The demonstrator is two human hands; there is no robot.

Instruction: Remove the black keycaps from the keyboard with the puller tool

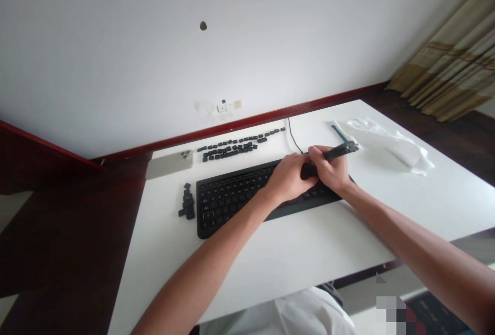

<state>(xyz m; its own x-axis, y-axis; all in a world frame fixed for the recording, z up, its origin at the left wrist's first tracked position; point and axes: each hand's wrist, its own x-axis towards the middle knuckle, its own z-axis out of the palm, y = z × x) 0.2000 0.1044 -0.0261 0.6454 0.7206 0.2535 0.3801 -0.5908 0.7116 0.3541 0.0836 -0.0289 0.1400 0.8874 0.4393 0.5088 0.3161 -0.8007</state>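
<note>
A black keyboard lies on the white table, its left side bare to view and its right side partly under my hands. My right hand is closed around a slim black tool whose far end sticks out to the right; its kind is not clear. Beside it, my left hand rests over the keyboard, thumb and fingers curled about a dark piece between the two hands. Whether this piece belongs to the tool, I cannot tell. Loose black keycaps lie in rows behind the keyboard.
A small heap of black keycaps sits left of the keyboard. Farther back lies a phone. On the right are a crumpled white plastic bag and a thin teal stick. A cable runs toward the wall.
</note>
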